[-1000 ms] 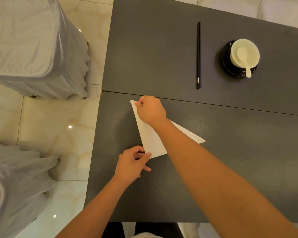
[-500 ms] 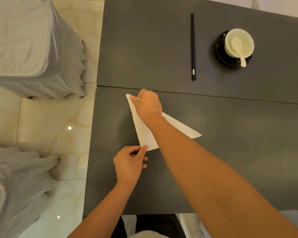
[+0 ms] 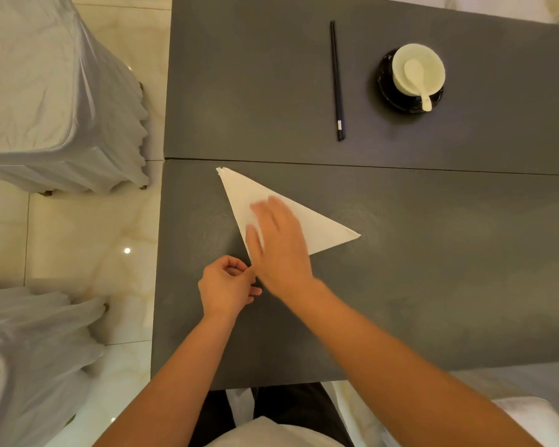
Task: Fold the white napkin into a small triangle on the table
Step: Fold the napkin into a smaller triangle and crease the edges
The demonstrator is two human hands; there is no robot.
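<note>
White napkin (image 3: 317,227), one only, folded into a flat triangle on the near half of the dark grey counter (image 3: 449,269); points toward the far left, the right, and the near edge. Two hands on it. Left hand (image 3: 225,290) curled at the near point, thumb and forefinger pinched together there, seemingly on the paper's tip, though the tip itself lies hidden beneath the fingers. Right hand (image 3: 279,243) spread flat, palm down, fingers extended across the triangle's near-left part, blurred; nothing gripped, only pressing on or hovering just over the sheet — contact hard to judge through the blur. Both forearms bare, reaching in from the bottom edge, right one crossing in from the lower right.

Farther back, beyond a seam across the counter: one pair of black chopsticks (image 3: 337,82) lying close together, pointing away; one pale bowl (image 3: 430,64) on one black saucer (image 3: 388,88), one pale spoon (image 3: 418,79) resting inside, handle over the near rim. Two chairs draped in grey cloth (image 3: 46,91) on the left, both cut off by the frame.
</note>
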